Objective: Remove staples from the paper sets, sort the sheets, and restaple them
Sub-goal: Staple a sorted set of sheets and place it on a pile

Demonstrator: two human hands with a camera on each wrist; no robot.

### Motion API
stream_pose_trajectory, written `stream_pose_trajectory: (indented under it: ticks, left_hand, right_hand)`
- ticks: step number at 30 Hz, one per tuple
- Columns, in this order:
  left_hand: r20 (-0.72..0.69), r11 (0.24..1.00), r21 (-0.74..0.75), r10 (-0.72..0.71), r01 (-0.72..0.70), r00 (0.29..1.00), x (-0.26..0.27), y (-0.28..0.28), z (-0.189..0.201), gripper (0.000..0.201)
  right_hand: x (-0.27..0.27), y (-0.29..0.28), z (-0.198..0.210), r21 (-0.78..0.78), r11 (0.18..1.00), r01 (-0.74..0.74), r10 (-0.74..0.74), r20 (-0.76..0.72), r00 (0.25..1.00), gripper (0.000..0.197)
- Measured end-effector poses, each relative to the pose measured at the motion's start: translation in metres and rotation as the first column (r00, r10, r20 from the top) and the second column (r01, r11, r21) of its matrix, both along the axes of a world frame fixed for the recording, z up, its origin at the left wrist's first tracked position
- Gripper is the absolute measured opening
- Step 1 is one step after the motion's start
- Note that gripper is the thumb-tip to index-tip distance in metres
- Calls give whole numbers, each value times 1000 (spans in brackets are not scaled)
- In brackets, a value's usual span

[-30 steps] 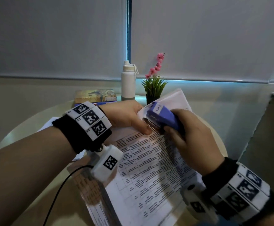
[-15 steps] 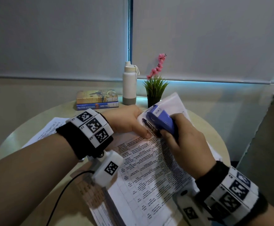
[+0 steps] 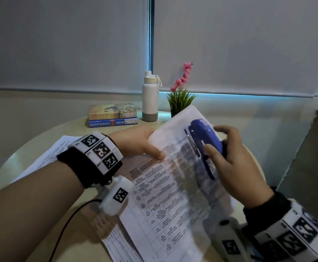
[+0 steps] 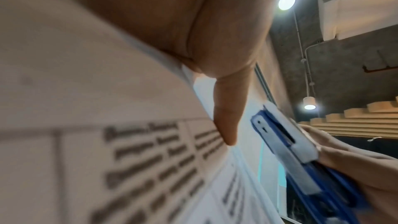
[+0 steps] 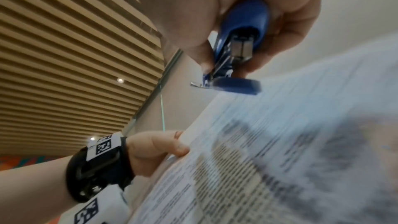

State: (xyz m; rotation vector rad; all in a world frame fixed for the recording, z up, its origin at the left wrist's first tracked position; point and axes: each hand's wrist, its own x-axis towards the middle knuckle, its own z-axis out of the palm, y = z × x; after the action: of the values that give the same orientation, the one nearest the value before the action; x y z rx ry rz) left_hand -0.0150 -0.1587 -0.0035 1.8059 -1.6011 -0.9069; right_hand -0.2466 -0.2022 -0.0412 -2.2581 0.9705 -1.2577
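Pinching paper set (image 3: 165,186) in left hand (image 3: 135,142) (thumb on top), right hand (image 3: 235,165) gripping blue stapler (image 3: 205,140)

The print on the paper set (image 3: 160,195) is smeared by blur near the stapler (image 3: 204,140), the left hand (image 3: 133,142) hides its fingers behind the lifted sheets, the right hand (image 3: 235,165) covers the stapler's rear, and the frame's bottom edge cuts off the pages.

You get dim, bluish light from behind the blinds (image 3: 230,44); ceiling lamps (image 4: 286,3) glare at upper right, and the paper (image 5: 301,151) blurs heavily.
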Motion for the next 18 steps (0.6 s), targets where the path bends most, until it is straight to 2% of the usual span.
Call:
stream_pose_trajectory:
  ticks: [6, 11, 13, 15, 16, 18]
  left_hand:
    - [-28, 958, -174, 225, -227, 974, 33, 3, -7, 23]
    - [-65, 909, -221, 349, -354, 935, 55, 3, -26, 28]
    - [-33, 904, -209, 374, -372, 927, 56, 0, -37, 34]
    - [12, 911, -177, 381, -373, 925, 60, -5, -51, 28]
    - [31, 923, -143, 365, -358, 930, 64, -9, -58, 28]
    - [155, 948, -64, 319, -312, 935, 71, -15, -67, 30]
  right_hand:
    - [-36, -6, -9, 18, 1000, -14, 13, 59, 998, 40]
    - [-79, -13, -33, 177, 984, -10, -16, 143, 990, 41]
    - [-98, -13, -46, 253, 967, 8, -55, 177, 983, 33]
    - [-118, -12, -60, 333, 942, 40, -126, 239, 963, 28]
    - [-128, -12, -69, 369, 927, 71, -170, 244, 955, 26]
    - [-149, -17, -92, 422, 893, 159, -261, 195, 945, 23]
